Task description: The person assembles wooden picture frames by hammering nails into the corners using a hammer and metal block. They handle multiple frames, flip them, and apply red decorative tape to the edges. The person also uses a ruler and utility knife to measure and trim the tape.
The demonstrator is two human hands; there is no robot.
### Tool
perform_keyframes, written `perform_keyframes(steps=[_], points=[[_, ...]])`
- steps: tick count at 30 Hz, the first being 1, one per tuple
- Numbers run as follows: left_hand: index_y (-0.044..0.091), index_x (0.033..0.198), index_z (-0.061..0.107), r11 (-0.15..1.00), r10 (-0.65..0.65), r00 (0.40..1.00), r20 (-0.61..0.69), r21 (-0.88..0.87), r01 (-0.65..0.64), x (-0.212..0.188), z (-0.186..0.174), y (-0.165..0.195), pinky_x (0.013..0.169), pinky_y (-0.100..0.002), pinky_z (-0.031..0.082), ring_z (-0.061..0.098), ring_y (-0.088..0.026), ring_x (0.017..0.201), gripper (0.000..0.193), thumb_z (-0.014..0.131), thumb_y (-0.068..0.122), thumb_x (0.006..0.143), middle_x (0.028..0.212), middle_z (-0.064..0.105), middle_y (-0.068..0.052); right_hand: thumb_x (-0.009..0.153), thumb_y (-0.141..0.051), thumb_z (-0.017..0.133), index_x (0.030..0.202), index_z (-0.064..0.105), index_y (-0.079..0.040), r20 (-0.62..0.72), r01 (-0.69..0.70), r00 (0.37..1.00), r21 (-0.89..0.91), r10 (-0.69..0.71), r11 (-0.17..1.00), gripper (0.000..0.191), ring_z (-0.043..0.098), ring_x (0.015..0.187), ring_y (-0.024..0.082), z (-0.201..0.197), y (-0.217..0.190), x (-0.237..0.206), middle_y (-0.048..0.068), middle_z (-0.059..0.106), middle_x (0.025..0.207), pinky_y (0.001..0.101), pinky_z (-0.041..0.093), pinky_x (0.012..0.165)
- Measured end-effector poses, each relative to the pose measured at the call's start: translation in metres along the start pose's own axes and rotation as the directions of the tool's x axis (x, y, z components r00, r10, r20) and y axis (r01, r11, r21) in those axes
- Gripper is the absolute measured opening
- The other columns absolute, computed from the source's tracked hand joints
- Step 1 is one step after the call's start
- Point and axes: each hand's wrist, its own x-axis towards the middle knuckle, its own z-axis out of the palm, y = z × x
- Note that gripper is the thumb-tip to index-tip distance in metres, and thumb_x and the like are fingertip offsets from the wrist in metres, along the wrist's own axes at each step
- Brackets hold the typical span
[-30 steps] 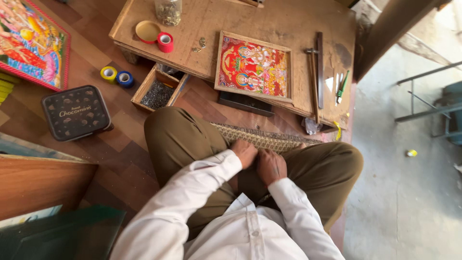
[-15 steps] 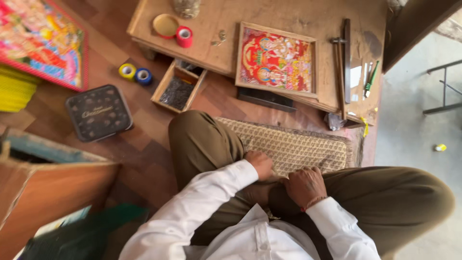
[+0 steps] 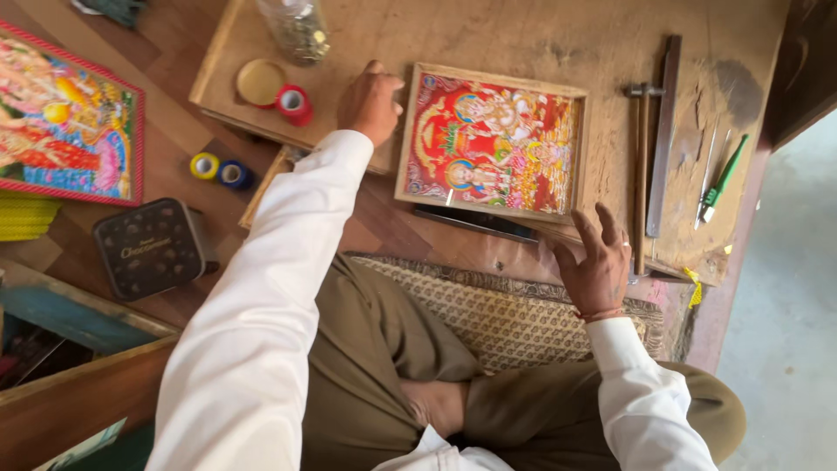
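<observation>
A wooden-framed colourful picture (image 3: 493, 144) lies flat on a low wooden work table (image 3: 540, 44) in front of me. My left hand (image 3: 370, 100) reaches across to the frame's left edge, fingers curled; I cannot tell if it touches the frame. My right hand (image 3: 597, 262) hovers open, fingers spread, just below the frame's lower right corner, holding nothing. I sit cross-legged on a patterned woven mat (image 3: 506, 310).
A hammer (image 3: 643, 166), a dark wooden strip (image 3: 664, 131) and a green-handled tool (image 3: 722, 179) lie right of the frame. Red tape roll (image 3: 295, 103), round lid (image 3: 261, 82), a jar (image 3: 296, 30), yellow and blue tape rolls (image 3: 218, 168), a dark tin (image 3: 148, 247), another picture (image 3: 65, 122) at left.
Both hands have left my lap and reached forward: the left up to the frame's left edge, the right toward its lower right corner. The view has moved closer to the table.
</observation>
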Motion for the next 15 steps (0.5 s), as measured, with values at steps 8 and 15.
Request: perform_keyframes(steps=[8,15], points=[[0.009,0.082,0.073,1.0,-0.011,0.995,0.097,0.014,0.01,0.006,0.019,-0.006,0.08,-0.046,0.053,0.069,-0.032,0.095,0.008,0.072,0.003,0.087,0.099,0.07,-0.009,0.081,-0.03,0.088,0.13,0.071,-0.008,0.066,-0.138,0.989,0.11,0.131,0.984,0.057,0.062,0.122,0.042,0.023,0.014,0.016,0.025,0.061,0.142,0.0513,0.048,0.101],[0.007,0.087,0.068,0.999,0.028,0.985,-0.171,-0.027,-0.033,0.053,-0.014,0.045,0.072,-0.051,0.051,0.068,-0.039,0.087,0.008,0.071,0.012,0.092,0.093,0.072,-0.014,0.077,-0.024,0.087,0.13,0.069,-0.002,0.033,-0.122,0.992,0.129,0.119,0.984,0.06,0.063,0.12,0.043,0.017,0.006,0.017,0.026,0.063,0.137,0.049,0.05,0.102]])
